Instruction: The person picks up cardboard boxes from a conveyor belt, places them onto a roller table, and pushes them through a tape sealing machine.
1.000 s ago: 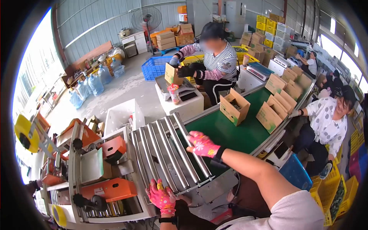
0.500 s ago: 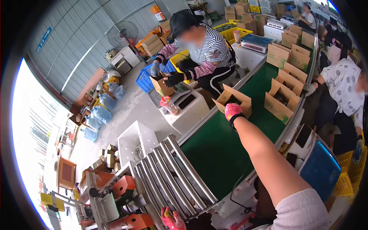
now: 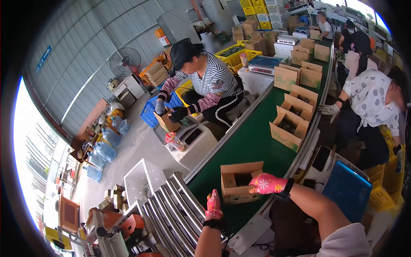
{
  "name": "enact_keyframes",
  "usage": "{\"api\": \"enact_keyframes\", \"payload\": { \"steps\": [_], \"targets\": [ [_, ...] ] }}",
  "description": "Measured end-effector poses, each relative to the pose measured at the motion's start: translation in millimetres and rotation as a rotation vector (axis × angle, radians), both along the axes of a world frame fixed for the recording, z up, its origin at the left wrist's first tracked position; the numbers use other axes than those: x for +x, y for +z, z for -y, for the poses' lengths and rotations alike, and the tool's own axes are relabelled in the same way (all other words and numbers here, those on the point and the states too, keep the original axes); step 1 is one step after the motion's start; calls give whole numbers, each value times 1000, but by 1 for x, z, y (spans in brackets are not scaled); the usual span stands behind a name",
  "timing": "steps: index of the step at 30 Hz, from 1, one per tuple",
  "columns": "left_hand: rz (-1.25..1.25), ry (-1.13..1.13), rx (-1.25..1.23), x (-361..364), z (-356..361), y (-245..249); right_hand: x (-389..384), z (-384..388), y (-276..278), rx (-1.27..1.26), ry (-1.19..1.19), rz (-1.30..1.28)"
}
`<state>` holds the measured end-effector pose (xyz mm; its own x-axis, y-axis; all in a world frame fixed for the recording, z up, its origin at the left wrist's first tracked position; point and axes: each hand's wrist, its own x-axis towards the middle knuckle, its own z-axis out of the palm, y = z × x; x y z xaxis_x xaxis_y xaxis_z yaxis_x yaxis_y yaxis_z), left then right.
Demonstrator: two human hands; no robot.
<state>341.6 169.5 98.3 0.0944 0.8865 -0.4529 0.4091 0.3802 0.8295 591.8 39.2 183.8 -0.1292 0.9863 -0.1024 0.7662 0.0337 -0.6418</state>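
An open cardboard box (image 3: 242, 198) sits on the green conveyor belt (image 3: 250, 143) near me, with something dark inside. My right hand (image 3: 269, 184), in a pink flowered glove, has its fingers closed on the box's right side. Just left of the box, my left hand (image 3: 213, 204), in a matching glove, is raised above the belt's end by the metal rollers (image 3: 173, 210). It touches nothing, and its fingers are apart. Farther up the belt stand several more open boxes (image 3: 289, 128) holding dark green contents.
Across the belt, a person in a striped shirt (image 3: 212, 79) handles a box (image 3: 166, 122). At the right, another person in a dotted top (image 3: 370, 94) rests a gloved hand on the belt's edge. A blue-topped scale (image 3: 346, 186) stands nearby.
My right hand has drawn the near box down the belt towards me. My left hand has risen from the rollers to beside the box. The view has shifted.
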Motion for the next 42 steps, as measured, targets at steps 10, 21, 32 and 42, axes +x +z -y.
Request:
{"api": "enact_keyframes", "payload": {
  "steps": [10,21,32,42],
  "targets": [
    [616,15,-78,-42,40,48,-49,67,76,201,77,-61],
    [1083,313,138,-244,104,82,-227,26,145,420,437,67],
    [964,279,20,-283,91,109,-283,-34,138,65,542,-23],
    [355,579,783,-248,105,140,-304,-2,118,1062,183,342]
  ]
}}
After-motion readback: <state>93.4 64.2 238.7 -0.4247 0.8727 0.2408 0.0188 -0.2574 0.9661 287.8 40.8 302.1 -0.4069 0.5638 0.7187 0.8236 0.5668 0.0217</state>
